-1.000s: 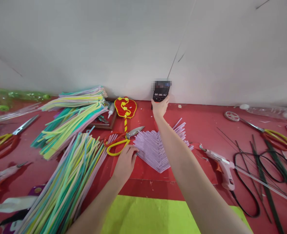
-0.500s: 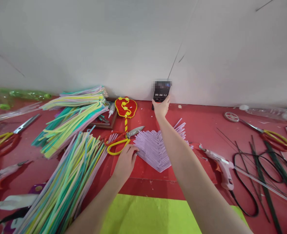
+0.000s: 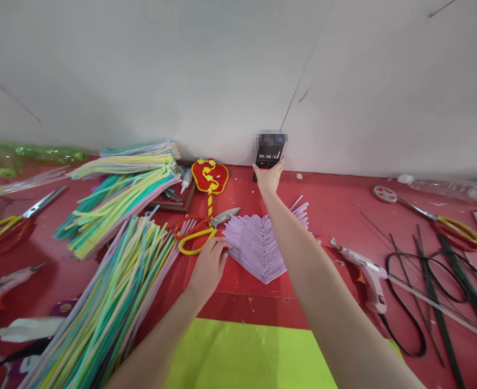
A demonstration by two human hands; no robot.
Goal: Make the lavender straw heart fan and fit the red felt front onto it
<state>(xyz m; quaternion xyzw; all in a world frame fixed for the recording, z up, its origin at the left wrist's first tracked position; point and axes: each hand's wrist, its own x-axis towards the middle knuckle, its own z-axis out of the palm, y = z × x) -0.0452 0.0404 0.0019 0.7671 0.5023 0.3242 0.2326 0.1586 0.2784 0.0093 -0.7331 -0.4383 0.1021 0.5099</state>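
My right hand (image 3: pixel 268 178) reaches far across the red table (image 3: pixel 336 216) to a black phone (image 3: pixel 269 151) propped against the white wall. Its fingers touch the phone's lower edge, and the screen shows a running timer. My left hand (image 3: pixel 208 267) rests palm down on the table with fingers spread, its fingertips at the left edge of a lilac heart-shaped piece made of pipe cleaners (image 3: pixel 258 243). Red-and-yellow scissors (image 3: pixel 200 232) lie just beyond the left hand.
Heaps of pastel pipe cleaners (image 3: pixel 112 281) fill the left side. A red and yellow fan ornament (image 3: pixel 210 178) lies near the wall. A glue gun (image 3: pixel 364 273), black wires (image 3: pixel 433 281) and more scissors (image 3: pixel 445 219) lie at the right. Green felt (image 3: pixel 242 356) lies at the front edge.
The timer on the phone has ticked on by a second. Both hands stay where they were, with only a slight shift of the view.
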